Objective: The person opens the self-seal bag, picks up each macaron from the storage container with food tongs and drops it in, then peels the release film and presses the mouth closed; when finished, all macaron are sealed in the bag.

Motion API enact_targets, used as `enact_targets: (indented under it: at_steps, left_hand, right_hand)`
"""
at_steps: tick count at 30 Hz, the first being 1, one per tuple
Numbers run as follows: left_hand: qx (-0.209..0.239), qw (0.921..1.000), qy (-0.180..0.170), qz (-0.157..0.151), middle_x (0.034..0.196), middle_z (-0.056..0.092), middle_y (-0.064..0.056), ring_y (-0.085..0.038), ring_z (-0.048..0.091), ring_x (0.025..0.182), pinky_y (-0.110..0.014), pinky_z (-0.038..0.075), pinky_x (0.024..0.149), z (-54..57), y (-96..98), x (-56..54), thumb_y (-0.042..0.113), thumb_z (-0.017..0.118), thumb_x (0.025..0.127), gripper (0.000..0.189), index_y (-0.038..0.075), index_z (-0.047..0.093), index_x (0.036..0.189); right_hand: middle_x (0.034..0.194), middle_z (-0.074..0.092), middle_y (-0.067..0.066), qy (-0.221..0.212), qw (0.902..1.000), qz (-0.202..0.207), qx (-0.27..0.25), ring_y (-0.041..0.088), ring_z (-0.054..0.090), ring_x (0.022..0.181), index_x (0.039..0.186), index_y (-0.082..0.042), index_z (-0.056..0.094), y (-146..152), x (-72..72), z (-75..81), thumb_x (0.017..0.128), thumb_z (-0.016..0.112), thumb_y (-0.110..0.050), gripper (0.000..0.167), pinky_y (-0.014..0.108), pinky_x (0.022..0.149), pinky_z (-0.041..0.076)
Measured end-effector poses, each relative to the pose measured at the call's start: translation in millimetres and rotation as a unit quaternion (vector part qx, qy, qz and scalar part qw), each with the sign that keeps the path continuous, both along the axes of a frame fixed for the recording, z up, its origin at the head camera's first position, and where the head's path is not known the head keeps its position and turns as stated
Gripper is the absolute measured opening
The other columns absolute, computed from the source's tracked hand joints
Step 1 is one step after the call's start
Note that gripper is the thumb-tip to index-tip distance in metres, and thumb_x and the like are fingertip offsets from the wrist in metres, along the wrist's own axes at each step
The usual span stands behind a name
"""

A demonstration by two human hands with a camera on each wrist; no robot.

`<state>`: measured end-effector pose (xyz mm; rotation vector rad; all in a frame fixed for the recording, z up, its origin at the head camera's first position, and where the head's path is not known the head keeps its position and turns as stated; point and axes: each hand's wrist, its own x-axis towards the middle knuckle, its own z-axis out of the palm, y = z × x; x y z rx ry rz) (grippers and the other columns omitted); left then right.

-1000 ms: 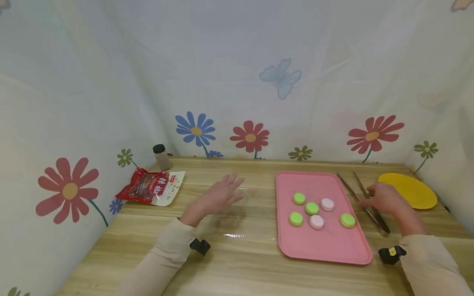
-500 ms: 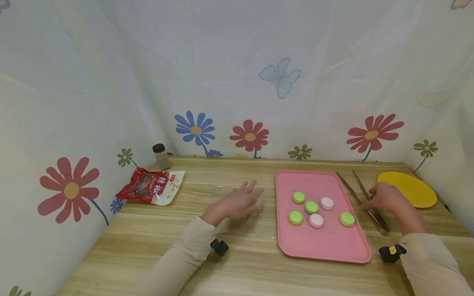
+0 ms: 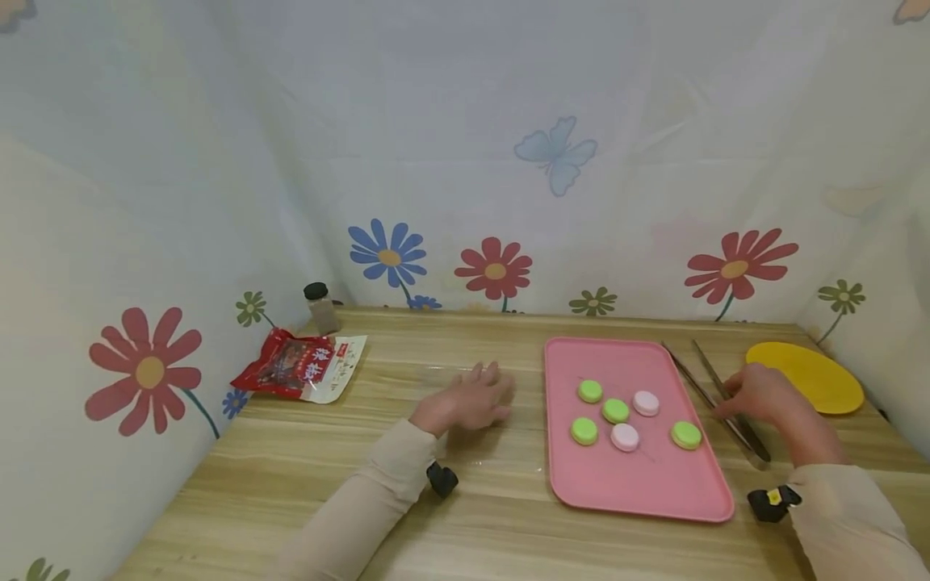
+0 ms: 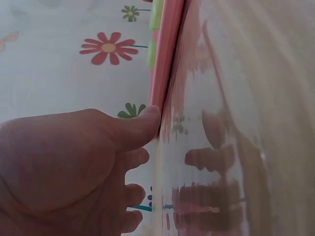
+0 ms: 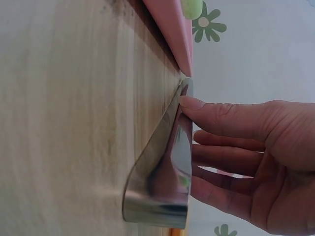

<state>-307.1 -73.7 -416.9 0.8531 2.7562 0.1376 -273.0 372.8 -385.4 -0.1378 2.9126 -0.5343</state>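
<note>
The pale wood-grain table (image 3: 501, 537) ran from the near edge back to a white cloth backdrop (image 3: 436, 145) printed with daisies and a blue butterfly. On its glossy surface sat a pink tray (image 3: 647, 488) bearing six macarons (image 3: 615, 411), four green and two pink. The left hand (image 3: 465, 401) was near the tray's left side, fingers loosely extended, holding nothing. A yellow plate (image 3: 821, 383) lay at the far right.

The tongs (image 5: 155, 201) lay on the table between tray and plate, plain shiny metal, their bend nearest the person and both arms spreading away. The right hand (image 3: 773, 399) held them in a narrow pinch, thumb on the metal, fingertips partly hidden.

On the far left, a red-and-white packet (image 3: 301, 367) bore big white characters, seemingly 辣椒; its smaller print was illegible. Behind it stood a black-capped jar (image 3: 322, 312).
</note>
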Motion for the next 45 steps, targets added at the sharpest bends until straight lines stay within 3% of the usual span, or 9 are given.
enact_targets:
  at_steps: [3, 6, 15, 22, 35, 39, 45]
  left_hand:
    - [-0.002, 0.9998, -0.013, 0.015, 0.166, 0.011, -0.017, -0.039, 0.009, 0.151, -0.062, 0.016, 0.117, 6.8, 4.8, 0.4, 0.045, 0.043, 0.106, 0.063, 0.018, 0.024, 0.160]
    - [0.003, 0.9998, -0.013, 0.013, 0.166, 0.012, -0.017, -0.037, 0.010, 0.151, -0.062, 0.016, 0.117, 5.4, 8.3, -2.1, 0.046, 0.042, 0.106, 0.064, 0.018, 0.024, 0.160]
    - [0.044, 0.9987, -0.027, 0.006, 0.165, 0.008, -0.020, -0.032, 0.005, 0.152, -0.064, 0.012, 0.116, -7.4, 15.4, -2.6, 0.042, 0.040, 0.107, 0.062, 0.014, 0.023, 0.160]
    - [0.046, 0.9986, -0.026, 0.004, 0.166, 0.001, -0.018, -0.029, -0.003, 0.152, -0.067, 0.007, 0.116, -28.1, 13.8, -13.6, 0.052, 0.038, 0.105, 0.067, 0.020, 0.018, 0.161]
    - [0.028, 0.9986, -0.044, 0.008, 0.166, 0.008, -0.019, -0.033, 0.005, 0.152, -0.062, 0.012, 0.118, -11.4, 16.7, 3.1, 0.045, 0.041, 0.107, 0.062, 0.019, 0.025, 0.160]
    - [0.012, 0.9991, -0.040, 0.012, 0.166, 0.005, -0.018, -0.033, 0.003, 0.152, -0.061, 0.010, 0.118, -15.8, 18.6, 0.9, 0.046, 0.037, 0.107, 0.061, 0.021, 0.021, 0.161]
    - [0.027, 0.9989, -0.034, 0.018, 0.166, 0.008, -0.018, -0.033, 0.007, 0.152, -0.063, 0.013, 0.117, -16.2, 19.8, 0.3, 0.042, 0.035, 0.109, 0.056, 0.023, 0.026, 0.160]
  right_hand:
    - [0.099, 0.067, 0.032, 0.005, 1.0000, -0.001, 0.000, 0.038, 0.064, 0.083, 0.108, 0.020, 0.063, 1, -0.5, -0.1, 0.077, 0.085, -0.022, 0.057, 0.056, 0.079, 0.055]
    - [0.099, 0.067, 0.032, 0.009, 1.0000, 0.001, 0.003, 0.039, 0.065, 0.084, 0.107, 0.020, 0.064, 2, -1.5, 0.0, 0.077, 0.086, -0.024, 0.057, 0.056, 0.079, 0.054]
    - [0.098, 0.068, 0.030, 0.015, 0.9998, 0.009, 0.006, 0.039, 0.063, 0.083, 0.106, 0.018, 0.066, 2, -3.4, 1.0, 0.078, 0.085, -0.025, 0.054, 0.056, 0.079, 0.054]
    - [0.100, 0.068, 0.030, 0.001, 1.0000, 0.005, 0.003, 0.038, 0.063, 0.084, 0.108, 0.018, 0.065, 0, -1.6, 1.0, 0.079, 0.084, -0.025, 0.056, 0.056, 0.080, 0.054]
    - [0.103, 0.066, 0.032, -0.019, 0.9997, -0.013, -0.001, 0.039, 0.063, 0.086, 0.113, 0.020, 0.063, -2, -0.2, -0.1, 0.079, 0.085, -0.023, 0.059, 0.056, 0.081, 0.054]
    - [0.105, 0.066, 0.033, -0.024, 0.9995, -0.020, -0.007, 0.040, 0.063, 0.088, 0.114, 0.020, 0.062, -3, 0.6, -0.1, 0.079, 0.085, -0.022, 0.059, 0.056, 0.081, 0.054]
    - [0.103, 0.066, 0.033, -0.017, 0.9998, -0.013, 0.000, 0.040, 0.063, 0.087, 0.113, 0.019, 0.062, -2, 1.1, 1.9, 0.079, 0.084, -0.023, 0.058, 0.056, 0.081, 0.054]
